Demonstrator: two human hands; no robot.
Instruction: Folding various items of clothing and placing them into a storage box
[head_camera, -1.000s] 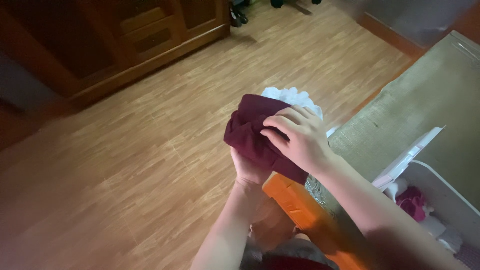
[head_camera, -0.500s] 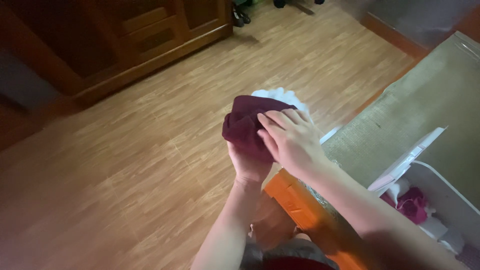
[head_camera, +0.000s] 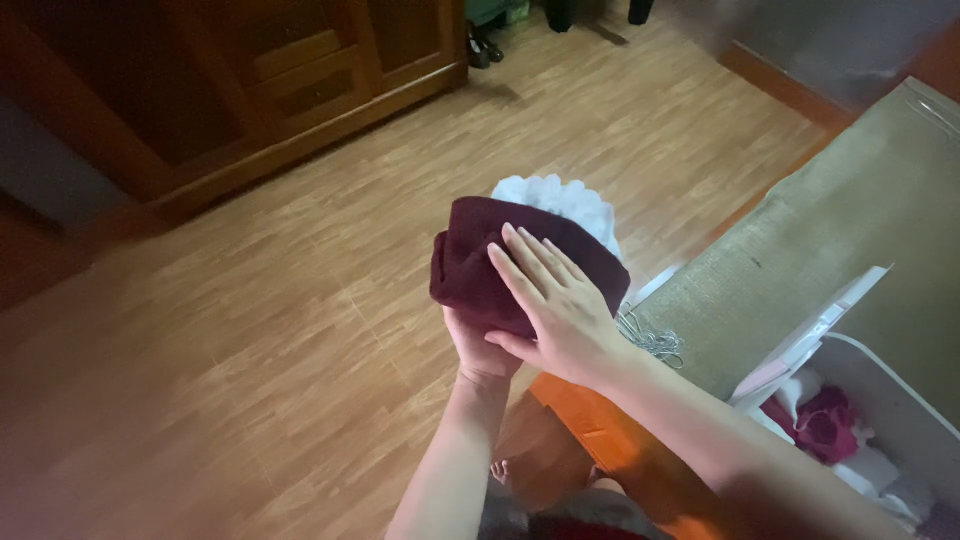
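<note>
A wooden floor (head_camera: 250, 330) is being shown across most of the view, its pale planks running slantwise. A dark wooden cabinet (head_camera: 250, 90) is being seen along the upper left, standing on the floor. A woven mat (head_camera: 850, 210) is being seen at the right, lying flat, with a raised edge beside it. A white bin (head_camera: 880, 420) is being seen at the lower right, its lid tilted up, and red and white cloths are being held inside it. An orange box (head_camera: 610, 440) is being partly covered by the right forearm, just below the hands.

A maroon cloth (head_camera: 480, 260) is being held in the middle of the view, above the floor and just left of the mat. It is being kept as a folded, rounded bundle. It is being supported from below by the left hand (head_camera: 478, 345), whose palm is being cupped under it; how tightly those fingers are being closed cannot be told, since they are being hidden by the cloth. The right hand (head_camera: 555, 300) is being laid flat on top of the bundle, fingers stretched out and close together, pressing down rather than pinching. A white cloth (head_camera: 560, 200) is being seen just behind the maroon one, touching its far edge. A small tangle of wire hangers (head_camera: 650, 340) is being seen just right of the right wrist, at the mat's edge.
</note>
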